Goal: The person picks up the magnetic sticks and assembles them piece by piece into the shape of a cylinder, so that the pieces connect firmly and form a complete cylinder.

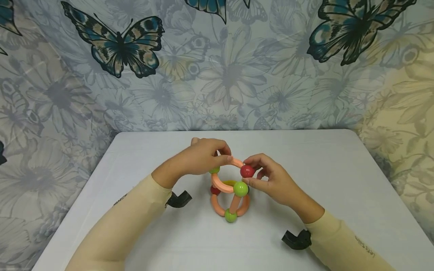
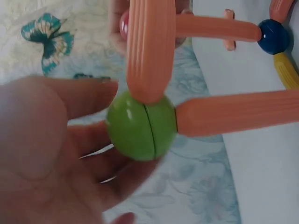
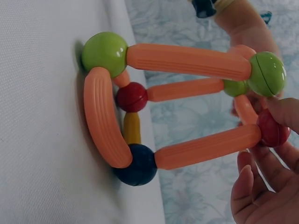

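A ball-and-rod construction toy [image 1: 235, 203] stands on the table, its orange rods joining several balls. Over its upper left side my left hand [image 1: 203, 155] is bent, thumb and fingertips at the end of a curved orange rod [image 1: 237, 162]. The same hand partly hides a green ball [image 2: 141, 126], which lies between thumb and fingers in the left wrist view. On the right, my right hand [image 1: 272, 178] pinches the red ball [image 1: 247, 171] at an upper corner. Beside it sits another green ball [image 1: 241, 189]. Low down are a blue ball [image 3: 135, 164] and a yellow rod [image 3: 132, 127].
The white table [image 1: 305, 150] reaches back to a wall covering [image 1: 230, 75] with butterflies and flowers. Black curved pieces [image 1: 179, 198] stick out near both wrists, beside the beige sleeves [image 1: 129, 214].
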Tool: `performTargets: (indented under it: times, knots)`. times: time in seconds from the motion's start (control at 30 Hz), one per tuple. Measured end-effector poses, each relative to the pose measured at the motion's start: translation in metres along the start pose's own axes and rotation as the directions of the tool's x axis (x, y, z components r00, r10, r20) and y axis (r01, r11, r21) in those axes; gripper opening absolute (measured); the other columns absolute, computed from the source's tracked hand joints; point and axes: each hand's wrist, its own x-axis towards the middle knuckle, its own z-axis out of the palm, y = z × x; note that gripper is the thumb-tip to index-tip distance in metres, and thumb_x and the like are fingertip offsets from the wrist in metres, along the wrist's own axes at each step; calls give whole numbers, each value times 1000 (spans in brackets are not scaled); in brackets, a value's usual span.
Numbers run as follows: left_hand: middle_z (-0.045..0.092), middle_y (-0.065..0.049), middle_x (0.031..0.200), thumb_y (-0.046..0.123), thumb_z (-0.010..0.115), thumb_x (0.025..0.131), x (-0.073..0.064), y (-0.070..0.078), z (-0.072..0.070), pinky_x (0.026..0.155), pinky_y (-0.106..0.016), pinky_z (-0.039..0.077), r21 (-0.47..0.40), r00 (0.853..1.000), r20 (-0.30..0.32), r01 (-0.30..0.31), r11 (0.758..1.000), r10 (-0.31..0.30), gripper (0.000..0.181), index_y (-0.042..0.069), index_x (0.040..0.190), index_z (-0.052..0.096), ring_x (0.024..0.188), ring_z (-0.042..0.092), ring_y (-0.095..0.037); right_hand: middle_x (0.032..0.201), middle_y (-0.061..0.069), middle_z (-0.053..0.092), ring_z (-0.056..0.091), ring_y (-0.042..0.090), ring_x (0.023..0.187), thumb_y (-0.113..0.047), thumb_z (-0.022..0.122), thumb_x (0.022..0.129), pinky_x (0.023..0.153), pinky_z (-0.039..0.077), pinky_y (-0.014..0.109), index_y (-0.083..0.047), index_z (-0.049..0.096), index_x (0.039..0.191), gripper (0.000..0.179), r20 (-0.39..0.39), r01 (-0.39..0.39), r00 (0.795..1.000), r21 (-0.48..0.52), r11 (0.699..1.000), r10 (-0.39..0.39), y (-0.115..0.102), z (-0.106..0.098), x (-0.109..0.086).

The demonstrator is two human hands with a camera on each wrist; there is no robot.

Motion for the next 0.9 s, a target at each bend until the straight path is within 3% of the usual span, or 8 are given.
performTargets:
  times: [0.07, 0.13, 0.23, 0.37, 0.53, 0.63, 0.73, 0.9]
  knots:
    - [70, 13, 102, 27, 70, 108, -11, 7, 4, 92, -48, 32, 35, 987, -140, -81, 996, 85, 12, 18, 112, 76, 93, 63, -12, 115, 0, 70, 65, 22, 103, 2, 85, 93, 81, 55, 31, -6, 64, 131, 43, 3, 6, 1000, -1, 1000, -6, 0, 0, 0]
    - [67, 14, 101, 23, 75, 105, -24, 16, 11, 90, -48, 35, 103, 952, -246, -163, 981, 184, 7, 17, 107, 76, 94, 58, -12, 115, -1, 70, 66, 22, 103, 2, 85, 94, 81, 55, 31, -7, 64, 131, 43, 4, 13, 1000, -5, 1000, -13, -1, 1, 0]
    - [67, 15, 97, 27, 83, 99, -39, 26, 27, 94, -54, 37, 196, 916, -282, -235, 952, 285, 12, 18, 102, 76, 90, 56, -13, 115, 0, 70, 66, 22, 103, 3, 84, 93, 81, 55, 31, -6, 64, 131, 43, 7, 22, 1000, -4, 1000, -22, -1, 0, 1]
    - [67, 17, 91, 44, 88, 93, -45, 32, 54, 98, -66, 35, 316, 890, -320, -223, 922, 325, 27, 21, 96, 75, 89, 53, -12, 114, 0, 70, 66, 21, 103, 3, 84, 93, 80, 55, 31, -6, 64, 131, 44, 2, 24, 1000, -8, 1000, -24, -1, 0, 0]
    - [65, 14, 82, 52, 89, 89, -41, 32, 81, 96, -70, 34, 360, 828, -431, -207, 910, 359, 34, 21, 91, 73, 93, 59, -15, 114, 0, 70, 65, 21, 103, 2, 84, 94, 80, 54, 31, -6, 64, 131, 43, -2, 14, 1000, 3, 1000, -14, 0, 0, -1]
    - [63, 15, 80, 46, 90, 88, -42, 31, 87, 97, -70, 32, 327, 817, -461, -207, 922, 347, 31, 22, 89, 71, 94, 59, -13, 114, 1, 70, 65, 22, 103, 2, 83, 94, 81, 54, 31, -6, 64, 131, 42, -2, 9, 1000, 13, 1000, -9, 1, 0, -1]
    - [62, 18, 81, 40, 90, 89, -45, 30, 90, 100, -70, 30, 289, 821, -467, -209, 934, 328, 26, 23, 89, 69, 90, 54, -8, 114, 1, 70, 65, 22, 103, 4, 82, 94, 81, 54, 31, -6, 64, 131, 42, -4, 12, 1000, 14, 1000, -12, 3, 0, -1]
    - [59, 18, 83, 34, 88, 89, -56, 23, 91, 100, -71, 30, 272, 808, -473, -244, 931, 350, 22, 22, 96, 72, 87, 46, -6, 118, 3, 69, 65, 22, 103, 6, 81, 95, 82, 55, 30, -4, 64, 132, 42, -1, 20, 1000, 11, 1000, -20, 5, -1, -1]
